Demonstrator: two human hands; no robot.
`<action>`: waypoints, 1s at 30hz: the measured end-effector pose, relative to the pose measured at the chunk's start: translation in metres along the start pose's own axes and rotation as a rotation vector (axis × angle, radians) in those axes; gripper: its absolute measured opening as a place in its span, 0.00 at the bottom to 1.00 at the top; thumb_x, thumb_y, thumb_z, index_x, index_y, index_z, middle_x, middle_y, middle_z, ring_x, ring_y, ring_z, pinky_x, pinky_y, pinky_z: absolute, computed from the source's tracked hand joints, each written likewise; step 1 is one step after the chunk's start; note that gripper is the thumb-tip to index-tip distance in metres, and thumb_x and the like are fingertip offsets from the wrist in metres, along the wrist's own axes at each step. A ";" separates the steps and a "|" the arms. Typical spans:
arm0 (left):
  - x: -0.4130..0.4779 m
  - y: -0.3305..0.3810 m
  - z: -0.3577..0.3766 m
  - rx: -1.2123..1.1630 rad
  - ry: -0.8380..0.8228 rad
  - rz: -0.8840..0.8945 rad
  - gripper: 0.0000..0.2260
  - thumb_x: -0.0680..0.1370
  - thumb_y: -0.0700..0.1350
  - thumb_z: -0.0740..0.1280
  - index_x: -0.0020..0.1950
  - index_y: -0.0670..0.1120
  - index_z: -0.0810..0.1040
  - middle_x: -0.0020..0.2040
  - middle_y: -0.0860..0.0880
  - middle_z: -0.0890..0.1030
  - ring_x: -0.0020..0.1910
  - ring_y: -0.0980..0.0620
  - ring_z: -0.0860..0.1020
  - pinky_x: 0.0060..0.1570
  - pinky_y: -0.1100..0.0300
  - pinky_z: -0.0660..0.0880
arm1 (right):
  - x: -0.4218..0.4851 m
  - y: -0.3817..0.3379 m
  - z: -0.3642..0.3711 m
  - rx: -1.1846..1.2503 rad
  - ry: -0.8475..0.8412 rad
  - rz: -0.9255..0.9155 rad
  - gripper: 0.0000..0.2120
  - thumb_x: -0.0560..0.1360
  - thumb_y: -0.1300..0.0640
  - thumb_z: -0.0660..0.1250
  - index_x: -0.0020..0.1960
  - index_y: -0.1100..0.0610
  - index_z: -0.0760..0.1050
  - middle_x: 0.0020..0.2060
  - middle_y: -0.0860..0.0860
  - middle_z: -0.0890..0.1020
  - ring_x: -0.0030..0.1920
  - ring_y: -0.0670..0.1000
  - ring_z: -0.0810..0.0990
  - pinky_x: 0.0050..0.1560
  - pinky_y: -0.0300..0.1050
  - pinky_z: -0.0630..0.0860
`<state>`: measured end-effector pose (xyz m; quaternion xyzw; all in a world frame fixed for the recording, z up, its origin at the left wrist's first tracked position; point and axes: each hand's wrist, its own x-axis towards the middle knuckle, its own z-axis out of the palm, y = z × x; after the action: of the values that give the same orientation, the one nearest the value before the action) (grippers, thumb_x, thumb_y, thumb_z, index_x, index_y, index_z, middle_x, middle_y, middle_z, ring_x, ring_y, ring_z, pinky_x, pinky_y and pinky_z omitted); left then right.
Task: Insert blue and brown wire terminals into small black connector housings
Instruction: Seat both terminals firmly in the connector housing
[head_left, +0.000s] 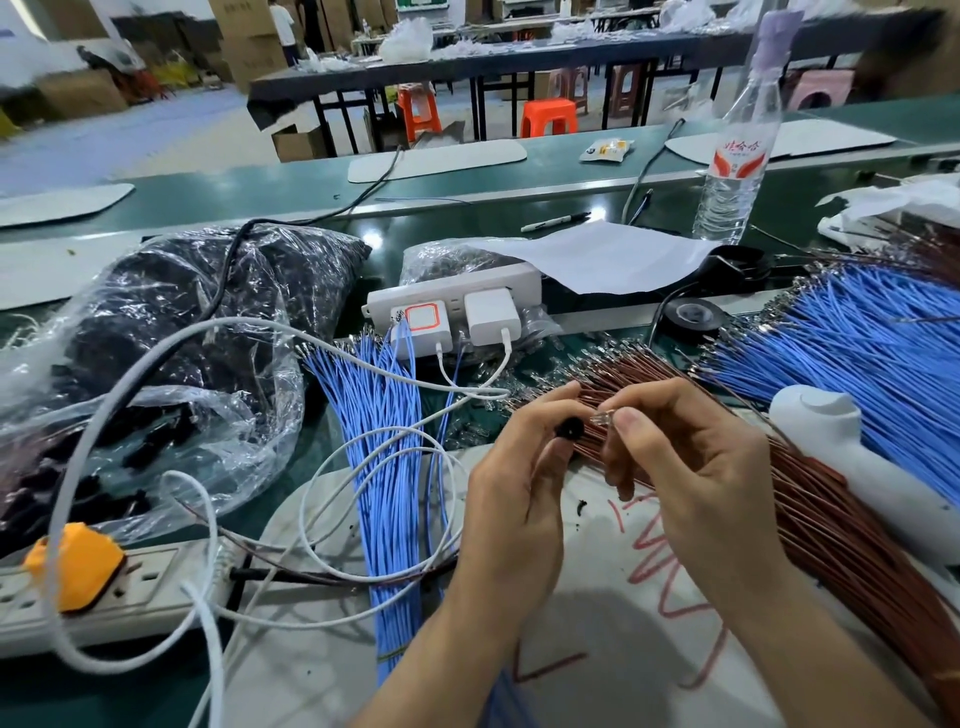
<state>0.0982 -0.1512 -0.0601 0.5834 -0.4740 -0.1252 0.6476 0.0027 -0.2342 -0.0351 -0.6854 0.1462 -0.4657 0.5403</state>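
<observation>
My left hand (519, 483) pinches a small black connector housing (570, 429) between thumb and fingers. My right hand (685, 462) pinches a metal wire terminal (602, 417) whose tip sits right beside the housing. A fan of brown wires (810, 514) lies under and right of my hands. One bundle of blue wires (387, 467) runs down the mat left of my hands. A larger spread of blue wires (862, 343) covers the right side. A clear plastic bag of black housings (171, 343) sits at the left.
A white power strip with chargers (457, 301) stands behind the wires, and white cables (208, 519) loop over the mat. Another strip with an orange plug (72, 566) lies front left. A water bottle (737, 161), black tape roll (693, 315), paper sheet (597, 254) and white tool (852, 457) are nearby.
</observation>
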 end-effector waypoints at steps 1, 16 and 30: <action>0.000 -0.001 0.000 0.009 0.004 0.005 0.14 0.78 0.30 0.58 0.57 0.44 0.76 0.61 0.48 0.78 0.61 0.49 0.77 0.59 0.55 0.75 | 0.000 0.000 0.001 -0.003 -0.005 -0.002 0.08 0.76 0.70 0.64 0.43 0.61 0.77 0.29 0.54 0.79 0.27 0.49 0.77 0.28 0.38 0.74; 0.002 0.000 -0.001 0.122 0.102 0.063 0.12 0.77 0.36 0.64 0.58 0.47 0.78 0.53 0.52 0.81 0.52 0.53 0.79 0.53 0.59 0.75 | 0.000 0.008 -0.002 -0.085 0.057 0.042 0.08 0.73 0.67 0.65 0.40 0.55 0.77 0.30 0.58 0.77 0.27 0.50 0.75 0.28 0.40 0.73; 0.002 0.002 -0.004 0.067 0.137 0.169 0.11 0.77 0.36 0.66 0.56 0.48 0.78 0.53 0.52 0.77 0.53 0.51 0.79 0.48 0.59 0.76 | -0.001 0.012 0.004 -0.094 -0.161 0.096 0.02 0.71 0.59 0.71 0.43 0.54 0.79 0.30 0.55 0.79 0.29 0.46 0.76 0.32 0.36 0.74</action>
<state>0.1016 -0.1499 -0.0569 0.5698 -0.4799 -0.0139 0.6670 0.0091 -0.2351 -0.0465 -0.7375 0.1568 -0.3754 0.5390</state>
